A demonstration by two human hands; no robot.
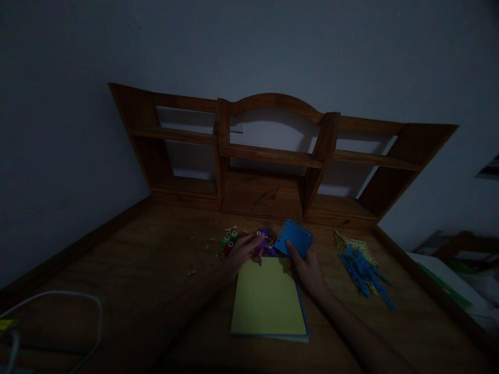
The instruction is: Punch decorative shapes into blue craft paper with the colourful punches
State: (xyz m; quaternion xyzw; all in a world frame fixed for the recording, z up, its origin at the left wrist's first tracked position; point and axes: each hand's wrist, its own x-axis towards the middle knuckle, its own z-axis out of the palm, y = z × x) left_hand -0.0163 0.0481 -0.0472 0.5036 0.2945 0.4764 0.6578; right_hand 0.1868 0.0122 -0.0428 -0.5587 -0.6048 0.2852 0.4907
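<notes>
My right hand pinches a blue sheet of paper, thumb on top, tilted above the table. Small holes run along the sheet's edges. My left hand is closed around a small purple paper punch with a round white eye, just left of the blue sheet. More purple punches lie close by, partly hidden by the sheet and my hands. Left of my left hand are green punches and a red punch. A stack of paper with a yellow sheet on top lies between my forearms.
Blue paper strips lie over a hole-edged yellow sheet at the right. Paper bits are scattered at the left. A wooden shelf unit stands along the table's back. A white cable curves at the lower left.
</notes>
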